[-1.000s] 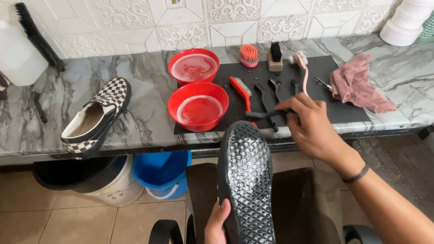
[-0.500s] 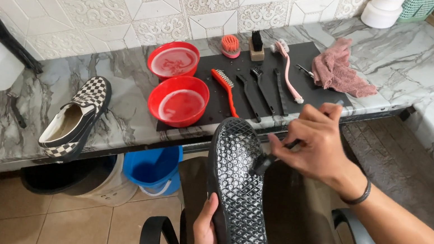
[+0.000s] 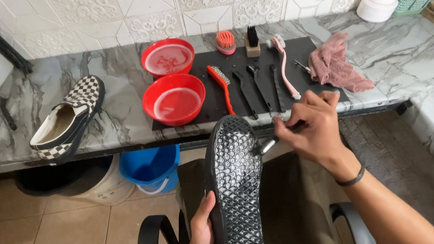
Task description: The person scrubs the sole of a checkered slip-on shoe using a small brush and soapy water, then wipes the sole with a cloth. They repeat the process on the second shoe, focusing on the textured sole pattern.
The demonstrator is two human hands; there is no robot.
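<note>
My right hand [image 3: 312, 131] now back from mat [image 3: 316, 57], fingers pinched on small black brush [image 3: 266, 144], head just reaching sole edge. Left hand [image 3: 202, 233] clamps heel of upturned shoe [image 3: 233, 186] over lap. Brush fetched, so scrubbing of sole tread looks about to begin. Checkered shoe [image 3: 66, 118] waits on counter [image 3: 432, 78].

The black shoe [image 3: 234, 189] is turned sole-up, its waffle-pattern sole wet and shiny, below the marble counter's [image 3: 132, 121] edge. A small black brush [image 3: 266, 145] touches the sole near the toe.
</note>
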